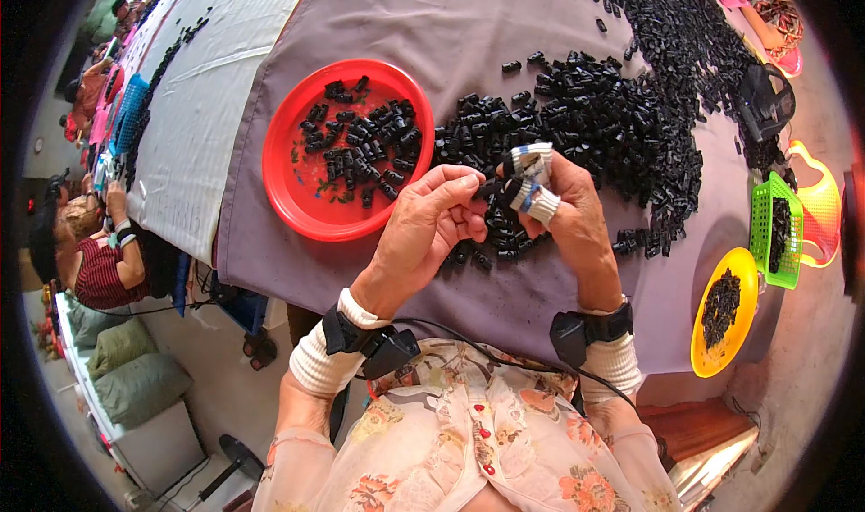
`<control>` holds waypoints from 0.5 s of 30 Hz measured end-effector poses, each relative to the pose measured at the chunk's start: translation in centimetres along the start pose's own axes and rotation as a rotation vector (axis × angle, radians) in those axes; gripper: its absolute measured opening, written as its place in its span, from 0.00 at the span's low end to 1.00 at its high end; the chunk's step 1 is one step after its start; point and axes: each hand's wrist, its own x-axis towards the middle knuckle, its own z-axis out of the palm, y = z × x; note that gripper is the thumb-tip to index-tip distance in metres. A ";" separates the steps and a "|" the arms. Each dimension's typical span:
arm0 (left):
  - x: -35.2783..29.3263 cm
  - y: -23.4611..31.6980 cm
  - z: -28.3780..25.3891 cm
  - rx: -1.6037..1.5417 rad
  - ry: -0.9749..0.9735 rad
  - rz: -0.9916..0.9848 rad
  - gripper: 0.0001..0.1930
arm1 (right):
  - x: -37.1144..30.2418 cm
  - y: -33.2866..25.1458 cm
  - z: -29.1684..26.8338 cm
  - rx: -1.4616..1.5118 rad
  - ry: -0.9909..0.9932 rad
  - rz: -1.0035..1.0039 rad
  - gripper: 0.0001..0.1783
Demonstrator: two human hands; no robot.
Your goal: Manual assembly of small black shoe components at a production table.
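My left hand [428, 216] is closed, thumb against the index finger and the other fingers curled in; what they hold, if anything, is hidden. Facing it, my right hand [577, 213] has striped cloth sleeves [538, 201] on its thumb and finger. Those fingertips close on a small black plastic part [489, 190], close to the left thumb and hard to tell from the pile behind. Beneath and beyond both hands spreads a heap of similar black parts [595, 115]. Left of them, a red round tray [286, 201] holds several black parts and small scraps.
A yellow plate [707, 361] and a green basket [786, 273], both with black pieces, sit at the right edge. A larger black heap [667, 34] lies at the far right. Cables [487, 354] run between my wrist straps. Another person [108, 264] sits at the left.
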 end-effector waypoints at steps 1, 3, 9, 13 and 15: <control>0.0 0.0 0.0 0.007 0.002 -0.003 0.07 | 0.0 0.0 -0.1 -0.014 -0.021 -0.032 0.15; 0.0 0.0 0.0 0.013 0.003 -0.008 0.07 | 0.0 0.1 -0.1 -0.022 -0.055 -0.037 0.15; -0.1 -0.2 -0.1 0.019 0.012 -0.040 0.08 | 0.0 0.9 -0.3 -0.045 -0.109 -0.034 0.15; -0.2 -0.3 0.2 0.034 0.016 -0.040 0.09 | -0.1 1.0 -0.3 -0.021 -0.085 -0.025 0.14; -0.2 -0.4 0.2 0.042 0.012 -0.028 0.08 | -0.1 0.9 -0.3 -0.031 -0.089 -0.029 0.14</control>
